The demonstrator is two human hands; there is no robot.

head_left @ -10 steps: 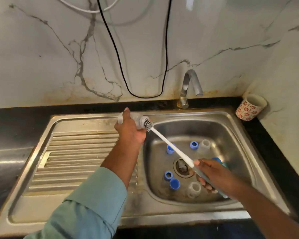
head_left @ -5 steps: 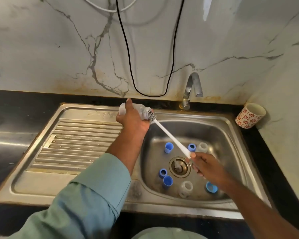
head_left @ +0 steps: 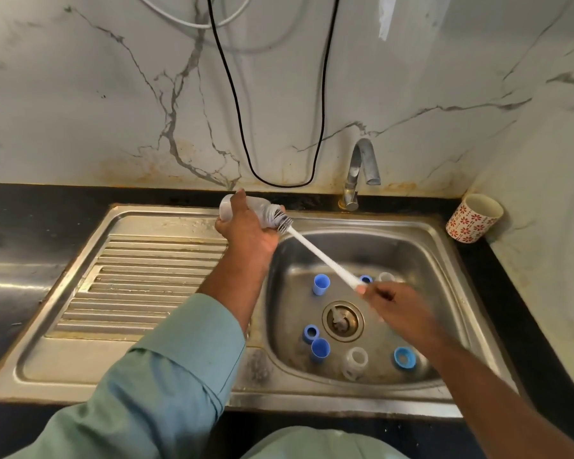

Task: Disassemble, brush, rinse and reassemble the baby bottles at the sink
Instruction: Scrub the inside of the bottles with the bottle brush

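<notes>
Steel runs across the head view: a sink [head_left: 444,246] with a ribbed drainboard [head_left: 140,286] set into a black worktop [head_left: 30,207]. Over the basin's back-left corner the left hand [head_left: 246,226] is wrapped round a clear baby bottle [head_left: 262,210] held on its side, mouth toward the basin — the fingers cover much of its body, so any markings on it cannot be made out. A white bottle brush [head_left: 322,256] slants from the bottle's mouth, bristles just at the opening, down to the right hand [head_left: 401,306], which grips the handle's end; that hand is motion-blurred and its fingers are hard to tell apart. On the basin floor round the drain [head_left: 343,321] lie loose parts: a blue cap [head_left: 320,284], a blue ring [head_left: 311,333], another blue cap [head_left: 320,349], a clear piece [head_left: 355,359] and a blue collar [head_left: 404,357]; two more behind the brush are partly hidden. A floral cup [head_left: 474,218] stands by the wall near the tap [head_left: 362,170]. No writing is readable.
</notes>
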